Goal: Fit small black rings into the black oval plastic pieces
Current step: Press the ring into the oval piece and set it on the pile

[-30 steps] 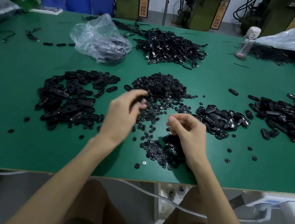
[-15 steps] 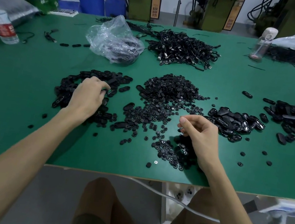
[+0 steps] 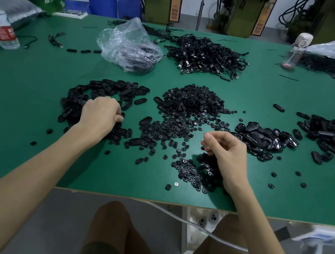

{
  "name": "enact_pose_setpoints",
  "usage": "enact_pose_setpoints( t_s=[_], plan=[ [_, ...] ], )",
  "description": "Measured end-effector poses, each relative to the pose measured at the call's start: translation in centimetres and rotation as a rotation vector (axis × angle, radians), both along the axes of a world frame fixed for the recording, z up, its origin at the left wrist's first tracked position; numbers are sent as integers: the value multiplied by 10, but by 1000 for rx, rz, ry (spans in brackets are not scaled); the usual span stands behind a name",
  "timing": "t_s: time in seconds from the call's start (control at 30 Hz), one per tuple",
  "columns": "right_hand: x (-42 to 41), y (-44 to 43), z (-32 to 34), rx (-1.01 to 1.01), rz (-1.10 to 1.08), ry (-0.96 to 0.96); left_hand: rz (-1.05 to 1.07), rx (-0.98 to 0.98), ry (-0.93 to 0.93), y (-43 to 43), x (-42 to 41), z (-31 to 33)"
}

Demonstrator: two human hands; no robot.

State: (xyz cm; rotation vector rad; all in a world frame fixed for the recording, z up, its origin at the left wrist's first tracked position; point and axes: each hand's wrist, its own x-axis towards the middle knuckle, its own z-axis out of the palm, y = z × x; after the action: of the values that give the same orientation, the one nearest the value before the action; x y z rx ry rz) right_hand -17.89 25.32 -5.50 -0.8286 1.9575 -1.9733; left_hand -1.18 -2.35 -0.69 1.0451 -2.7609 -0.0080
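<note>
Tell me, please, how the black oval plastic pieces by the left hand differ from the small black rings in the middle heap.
The black oval plastic pieces are elongated and larger; the small black rings are round and smaller. The oval pieces spread flat under the left hand; the rings mound up higher. Both are black.

head-worn view, angled down, green table (image 3: 21, 101) close

Green table (image 3: 21, 101), heaped rings (image 3: 195, 102), oval pieces (image 3: 106, 89)

Left hand (image 3: 99, 112) fingertips under oval pieces (image 3: 111, 86); right hand (image 3: 227, 154) contents indiscernible
</note>
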Motion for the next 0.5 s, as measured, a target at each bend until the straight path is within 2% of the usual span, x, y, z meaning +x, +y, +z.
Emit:
enact_pose_setpoints(
  t_s=[0.13,0.27,0.37,0.43,0.5],
  plan=[
    [0,0,-1,5,3,3,9,-19,7,3,0,-3],
    [0,0,0,1,1,-6,10,-8,151,8,0,-4],
    [0,0,0,4,5,0,10,296,388,20,-5,3],
    [0,0,1,4,12,5,-31,636,554,34,-13,10],
    [0,0,1,-3,14,14,-111,944,646,53,-22,14]
  ],
)
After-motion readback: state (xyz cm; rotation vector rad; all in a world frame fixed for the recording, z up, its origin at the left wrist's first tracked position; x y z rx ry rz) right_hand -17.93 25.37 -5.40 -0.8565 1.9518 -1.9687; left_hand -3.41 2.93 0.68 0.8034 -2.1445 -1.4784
